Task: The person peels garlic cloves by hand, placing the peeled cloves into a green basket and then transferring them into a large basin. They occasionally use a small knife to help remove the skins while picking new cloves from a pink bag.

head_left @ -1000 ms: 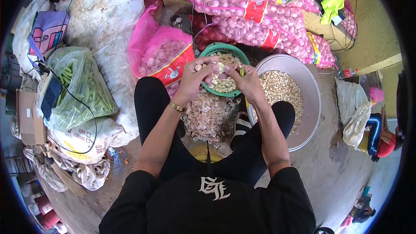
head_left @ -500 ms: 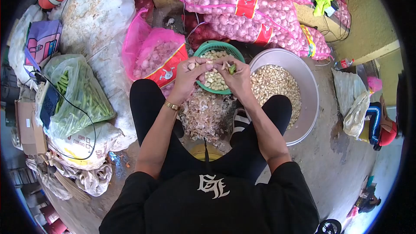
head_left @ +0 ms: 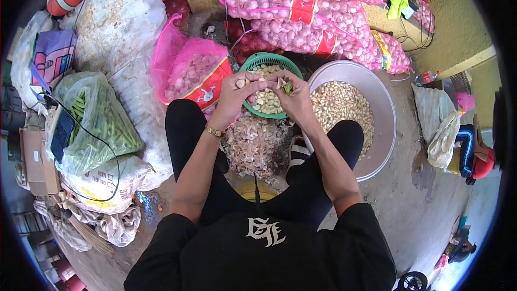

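A ribbed, perforated surface in green plastic is seen on the basket [head_left: 295, 64]; smooth pale plastic with a soft sheen is shown by the tub [head_left: 383, 129]. Pink plastic mesh is stretched over the garlic sacks [head_left: 301, 35]. Glossy yellow metal is seen on the watch [head_left: 215, 131], matt black cloth on the shirt [head_left: 226, 253], and rough, stained concrete on the floor [head_left: 409, 205].

Lit by fairly bright, cool, diffuse daylight, with pale glare whitening the lower-right edge, soft dim shadow between the black-clad legs [head_left: 186, 140], strong fisheye bending toward a black circular border, and small peripheral details too soft to read.
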### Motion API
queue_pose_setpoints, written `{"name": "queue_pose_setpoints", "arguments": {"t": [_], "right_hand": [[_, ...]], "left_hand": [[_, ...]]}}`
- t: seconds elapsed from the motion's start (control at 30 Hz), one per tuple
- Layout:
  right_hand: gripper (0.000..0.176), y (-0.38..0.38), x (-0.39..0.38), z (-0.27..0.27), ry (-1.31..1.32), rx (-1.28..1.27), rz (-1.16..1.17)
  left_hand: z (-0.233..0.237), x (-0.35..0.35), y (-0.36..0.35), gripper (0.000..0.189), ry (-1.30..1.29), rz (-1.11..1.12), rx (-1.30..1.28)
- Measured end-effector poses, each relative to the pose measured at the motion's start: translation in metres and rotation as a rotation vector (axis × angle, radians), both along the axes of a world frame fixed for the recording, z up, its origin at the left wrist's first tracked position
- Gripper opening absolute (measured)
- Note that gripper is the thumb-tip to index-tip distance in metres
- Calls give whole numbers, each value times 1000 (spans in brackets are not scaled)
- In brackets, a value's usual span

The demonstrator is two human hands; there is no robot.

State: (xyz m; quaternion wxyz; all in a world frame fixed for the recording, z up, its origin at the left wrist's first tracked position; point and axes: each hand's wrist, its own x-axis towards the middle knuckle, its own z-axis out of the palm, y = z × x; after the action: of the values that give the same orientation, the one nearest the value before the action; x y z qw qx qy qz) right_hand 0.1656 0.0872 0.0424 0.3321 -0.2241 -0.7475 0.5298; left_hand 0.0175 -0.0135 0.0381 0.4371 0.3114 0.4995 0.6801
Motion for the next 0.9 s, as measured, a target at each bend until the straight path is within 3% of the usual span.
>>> {"name": "queue_pose_setpoints", "arguments": {"t": [0.2,0.43,0.63,0.8,0.83,0.9], "right_hand": [[11,7,2,-7,-84,157,83],[11,9,13,3,-47,85,136],[6,12,39,17,-294,105,347],[19,8,45,6,-508,-14,529],[32,8,45,0,-495,189,562],[36,5,45,-3,-495,201,544]], "left_hand": [[0,1,-2,16,24,-29,-11],[6,-8,-3,20,-68,-1,-50],[4,-9,5,33,-161,-4,-11],[-6,-1,34,47,-244,29,-57],[-8,-4,39,47,-244,27,-52],[-12,-8,39,42,-432,-22,-25]]}}
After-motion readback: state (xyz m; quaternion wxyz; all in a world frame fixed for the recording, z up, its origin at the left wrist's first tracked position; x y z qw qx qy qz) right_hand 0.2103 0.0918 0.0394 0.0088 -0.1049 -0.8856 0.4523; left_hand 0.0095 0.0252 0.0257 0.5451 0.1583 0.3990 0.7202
